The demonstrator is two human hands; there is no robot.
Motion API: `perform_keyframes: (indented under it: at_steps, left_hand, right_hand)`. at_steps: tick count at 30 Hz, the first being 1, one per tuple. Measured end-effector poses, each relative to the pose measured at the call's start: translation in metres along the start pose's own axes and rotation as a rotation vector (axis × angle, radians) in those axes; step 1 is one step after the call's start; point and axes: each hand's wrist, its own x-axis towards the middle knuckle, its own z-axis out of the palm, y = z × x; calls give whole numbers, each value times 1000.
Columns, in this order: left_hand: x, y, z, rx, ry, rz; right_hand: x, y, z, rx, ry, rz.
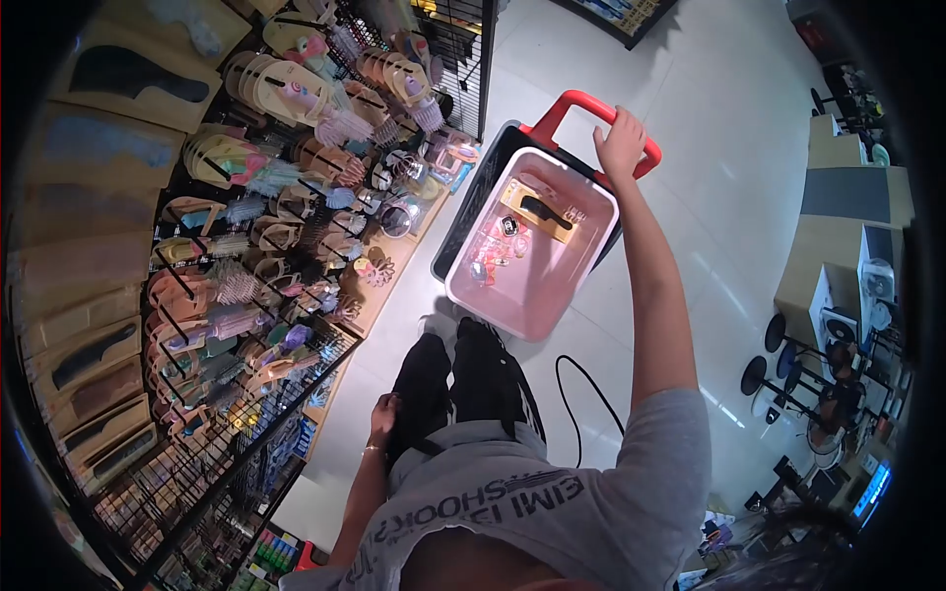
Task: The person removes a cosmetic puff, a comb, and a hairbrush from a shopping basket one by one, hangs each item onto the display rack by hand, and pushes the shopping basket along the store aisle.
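My right hand (622, 146) is wrapped round the red handle (574, 101) of a dark shopping basket (471, 197). Inside that basket sits a pink bin (552, 286). A packaged black comb (542, 210) on a tan card lies in the bin, beside a small pinkish package (498, 251). Down by my dark trousers hangs my left hand (385, 414), its fingers curled near the thigh; whether anything is in them is too small to tell.
A wire rack (266, 345) of carded brushes, combs and mirrors runs along the left. A black cable (581, 369) loops over the pale floor (729, 236). Shelves with round dark items (754, 374) stand at the right.
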Motion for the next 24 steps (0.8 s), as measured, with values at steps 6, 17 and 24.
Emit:
perform_keyframes:
  at_steps: [6, 17, 24]
  left_hand:
    - [57, 45, -7, -30, -58, 87]
    - [198, 227, 93, 526, -417, 585]
    - [225, 316, 212, -133, -853, 94]
  right_hand:
    - [-104, -1, -3, 397, 15, 11]
    - [-413, -57, -19, 554, -1337, 354]
    - [-445, -113, -19, 699, -982, 1011]
